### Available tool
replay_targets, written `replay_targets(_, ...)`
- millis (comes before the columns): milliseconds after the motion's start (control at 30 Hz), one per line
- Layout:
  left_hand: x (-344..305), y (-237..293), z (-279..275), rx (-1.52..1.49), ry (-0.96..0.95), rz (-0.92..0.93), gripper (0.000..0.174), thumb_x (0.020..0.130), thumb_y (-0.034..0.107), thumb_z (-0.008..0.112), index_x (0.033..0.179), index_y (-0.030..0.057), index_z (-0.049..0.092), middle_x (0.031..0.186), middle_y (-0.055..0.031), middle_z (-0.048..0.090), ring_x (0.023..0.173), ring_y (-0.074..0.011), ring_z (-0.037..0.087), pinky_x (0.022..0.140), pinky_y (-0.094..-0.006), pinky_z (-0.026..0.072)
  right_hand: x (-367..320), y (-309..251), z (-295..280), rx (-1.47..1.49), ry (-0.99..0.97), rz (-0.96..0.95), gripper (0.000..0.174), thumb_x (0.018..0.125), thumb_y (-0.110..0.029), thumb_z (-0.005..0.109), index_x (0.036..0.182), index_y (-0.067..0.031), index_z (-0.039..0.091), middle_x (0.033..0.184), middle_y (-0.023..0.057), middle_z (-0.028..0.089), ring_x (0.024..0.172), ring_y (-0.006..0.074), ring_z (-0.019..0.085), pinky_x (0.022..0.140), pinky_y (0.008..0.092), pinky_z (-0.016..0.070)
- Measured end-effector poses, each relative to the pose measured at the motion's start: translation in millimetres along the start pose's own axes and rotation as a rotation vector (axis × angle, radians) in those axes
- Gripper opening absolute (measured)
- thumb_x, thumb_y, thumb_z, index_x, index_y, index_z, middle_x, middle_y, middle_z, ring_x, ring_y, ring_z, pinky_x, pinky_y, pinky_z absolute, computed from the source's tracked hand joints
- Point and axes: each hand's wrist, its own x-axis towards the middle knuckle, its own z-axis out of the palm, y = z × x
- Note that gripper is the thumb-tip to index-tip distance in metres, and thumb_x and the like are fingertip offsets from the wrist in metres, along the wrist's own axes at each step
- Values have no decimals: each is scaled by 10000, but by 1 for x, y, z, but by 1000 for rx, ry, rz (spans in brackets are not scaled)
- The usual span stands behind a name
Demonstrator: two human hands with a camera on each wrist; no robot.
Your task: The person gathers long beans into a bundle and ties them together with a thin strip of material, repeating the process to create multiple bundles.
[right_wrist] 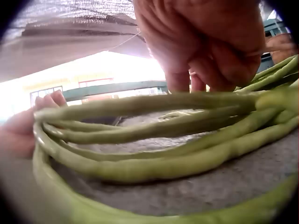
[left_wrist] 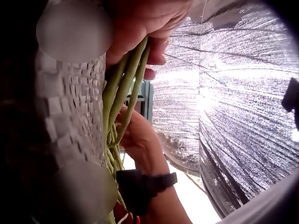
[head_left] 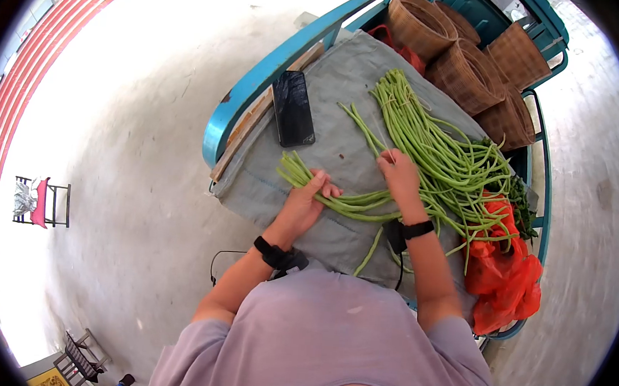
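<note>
The desk point(head_left: 341, 145) in front of me is a blue-railed cart with a grey cloth spread over it, and it carries everything here. The widest thing on it is the heap of long beans point(head_left: 441, 152), fanned from the far middle down towards my right side. Woven baskets point(head_left: 469, 68) stand crowded at the far end beyond the heap, and a red plastic bag point(head_left: 504, 278) slumps at the near right corner, just beside the heap's tails. A dark phone point(head_left: 293, 108) lies flat on the cloth by the left rail, well apart from the beans. Nearer to me a smaller bunch point(head_left: 344, 204) lies across the cloth, its cut ends pointing left and its stalks curving right towards the heap. My left hand point(head_left: 307, 200) rests on that bunch near the cut ends. In the left wrist view its fingers point(left_wrist: 154, 56) curl round the stalks point(left_wrist: 124, 93) and grip them, so the bunch runs through my palm. My right hand point(head_left: 399, 174) sits at the heap's near edge, just right of the bunch. From the right wrist its fingers point(right_wrist: 210, 60) are curled tightly together, pinching at the strands there, with the bunch's stalks point(right_wrist: 154, 140) stretched just below the fingertips. Which strand they pinch I cannot tell.
</note>
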Motion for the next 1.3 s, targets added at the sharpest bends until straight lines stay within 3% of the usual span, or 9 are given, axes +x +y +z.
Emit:
replay_targets(67, 0, 2, 0, 20, 26, -20, 179, 975, 224, 534, 1055, 64, 548, 824, -55, 580, 833, -189, 571, 916, -397, 473, 8, 17, 14, -254, 24, -23, 279, 790, -293, 673, 951, -66, 647, 899, 118, 668, 813, 319, 637, 717, 422, 480)
replay_targets(233, -4, 7, 7, 44, 67, -32, 352, 975, 248, 533, 1262, 47, 506, 1210, -148, 607, 971, -223, 606, 882, -362, 486, 4, 11, 0, 152, -2, 11, 222, 794, -196, 693, 948, -43, 645, 873, 42, 649, 720, 178, 598, 665, 315, 468)
replay_targets(367, -3, 7, 7, 48, 52, -28, 445, 973, 248, 537, 1359, 57, 424, 1343, -145, 518, 1027, -220, 590, 879, -346, 484, -32, -8, -16, 381, 12, -55, 157, 798, -95, 693, 927, -20, 643, 868, -11, 620, 687, 66, 516, 631, 225, 429)
replay_targets(433, -2, 8, 9, 32, 55, -30, 481, 970, 244, 542, 1389, 62, 390, 1373, -137, 492, 1059, -216, 579, 877, -341, 484, -49, -12, -17, 323, -57, -96, 131, 800, -75, 690, 922, -41, 658, 863, 11, 613, 678, 87, 538, 620, 229, 434)
replay_targets(533, -2, 7, 7, 52, -6, -14, 496, 964, 232, 551, 1403, 73, 384, 1389, -121, 477, 1094, -209, 564, 884, -344, 479, -64, -10, -12, 177, -156, -183, 155, 794, -70, 699, 946, -56, 671, 854, 44, 592, 706, 140, 589, 627, 252, 460)
replay_targets(833, -6, 7, 7, 36, 17, 12, 242, 964, 187, 545, 1174, 68, 561, 1193, -79, 596, 1031, -179, 571, 920, -343, 458, -70, -16, -8, 232, -174, -170, 135, 798, -54, 691, 932, -46, 676, 864, 51, 587, 729, 159, 604, 658, 264, 481)
replay_targets(1133, -7, 5, 5, 26, 41, -2, 201, 972, 182, 538, 1136, 67, 553, 1194, -122, 611, 975, -184, 611, 884, -337, 475, -79, -25, -2, 339, -130, -136, 95, 812, -47, 685, 902, -33, 658, 827, -1, 545, 666, 64, 496, 592, 211, 403)
replay_targets(1233, -9, 10, 14, 37, 72, -16, 168, 963, 204, 554, 1076, 80, 561, 1095, -108, 643, 974, -224, 610, 924, -371, 451, -81, -32, -4, 530, -60, 70, 100, 855, -66, 664, 941, -30, 629, 820, -9, 546, 675, 58, 499, 610, 208, 408)
replay_targets(1300, -6, 8, 6, 32, 39, -18, 164, 967, 216, 549, 1061, 82, 560, 993, -89, 646, 976, -239, 609, 923, -374, 454, -74, -48, -26, 624, 130, -108, 129, 904, -91, 631, 1009, -29, 588, 819, -11, 558, 663, 52, 494, 599, 207, 409)
